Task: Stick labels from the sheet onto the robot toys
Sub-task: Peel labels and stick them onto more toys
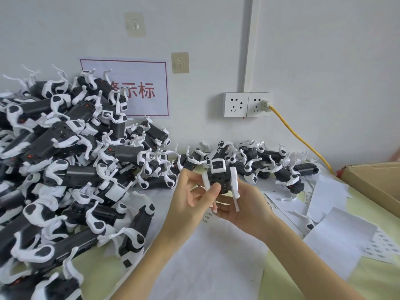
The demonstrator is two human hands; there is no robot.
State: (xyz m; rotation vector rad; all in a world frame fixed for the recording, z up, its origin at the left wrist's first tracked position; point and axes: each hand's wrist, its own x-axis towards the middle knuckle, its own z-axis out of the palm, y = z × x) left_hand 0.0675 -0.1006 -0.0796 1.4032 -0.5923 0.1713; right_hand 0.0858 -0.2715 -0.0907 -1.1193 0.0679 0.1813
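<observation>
White wall fills the background, with a red-bordered sign [138, 88] and a double wall socket [246, 104] from which a yellow cable [303, 139] is led down to the pale green table [324, 284]. One black-and-white robot toy [219, 177] is held above the table, in front of and below the socket, its square face turned toward the camera and its white legs hanging down. It is cradled from the right and below by the right hand [244, 210], whose curled fingers form the grip on its body. The left hand [190, 197] is raised just left of the toy, thumb and fingertips pressed at a front leg; whether a label is pinched there cannot be told. A large pile of robot toys [65, 169] is heaped left of the held toy, and a smaller row [270, 165] lies behind it. White label sheets [337, 241] are spread right of the held toy, near a cardboard box [374, 180].
</observation>
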